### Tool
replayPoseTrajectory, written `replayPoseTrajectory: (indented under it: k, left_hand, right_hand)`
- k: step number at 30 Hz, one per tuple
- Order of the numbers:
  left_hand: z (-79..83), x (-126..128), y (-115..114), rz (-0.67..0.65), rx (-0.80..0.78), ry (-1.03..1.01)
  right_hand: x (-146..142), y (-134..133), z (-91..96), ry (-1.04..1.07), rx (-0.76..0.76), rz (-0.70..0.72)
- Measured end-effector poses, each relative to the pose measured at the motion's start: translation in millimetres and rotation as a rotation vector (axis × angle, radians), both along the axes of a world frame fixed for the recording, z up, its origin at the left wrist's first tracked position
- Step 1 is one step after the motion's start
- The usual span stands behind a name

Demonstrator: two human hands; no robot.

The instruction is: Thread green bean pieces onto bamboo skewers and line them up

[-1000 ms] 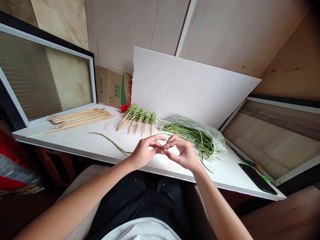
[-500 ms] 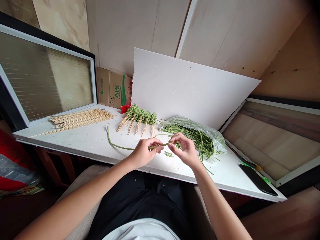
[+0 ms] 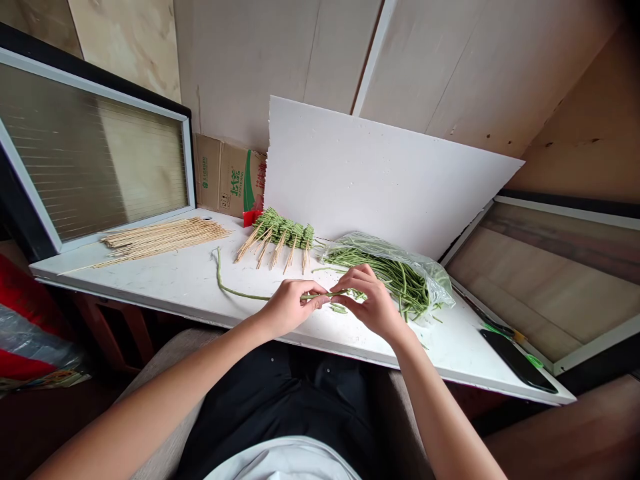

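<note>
One bean (image 3: 240, 294) is pinched tight by the left hand (image 3: 289, 308) and right hand (image 3: 373, 301). Bare table (image 3: 165, 283) is seen along the front edge.

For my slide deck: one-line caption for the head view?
Left hand and right hand pinch a long bean above the white table, beside bagged beans.

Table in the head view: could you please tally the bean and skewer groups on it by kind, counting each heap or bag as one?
Long bean, pinched by left hand and right hand: 1
Bag of long beans: 1
Heap of bare skewers: 1
Batch of bean-wrapped skewers: 1
Cluster of bean bits: 1
Total: 5
</note>
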State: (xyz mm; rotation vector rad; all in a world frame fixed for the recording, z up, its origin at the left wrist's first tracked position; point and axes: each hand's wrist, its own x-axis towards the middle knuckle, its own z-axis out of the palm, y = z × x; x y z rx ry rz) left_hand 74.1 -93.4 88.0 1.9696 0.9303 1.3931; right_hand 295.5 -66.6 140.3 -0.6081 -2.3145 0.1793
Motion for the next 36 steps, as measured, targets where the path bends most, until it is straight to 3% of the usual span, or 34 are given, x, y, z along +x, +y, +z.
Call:
replayPoseTrajectory:
  k: [12,21,29,36]
  left_hand:
    - [0.5,-3,4,0.050,0.028,0.051]
    - [-0.3,-2,3,-0.012,-0.050,0.043]
    - [-1.4,-4,5,-0.168,-0.167,-0.117]
    - [-1.4,-2,7,-0.189,-0.230,-0.133]
  right_hand:
    - [-1,1,-1.5,0.010,0.091,-0.046]
    - [-14,3,-18.3,0.077,0.066,-0.028]
    - [-22,11,-37.2,0.318,-0.163,0.051]
    - [-19,26,-47.0,0.372,-0.318,0.092]
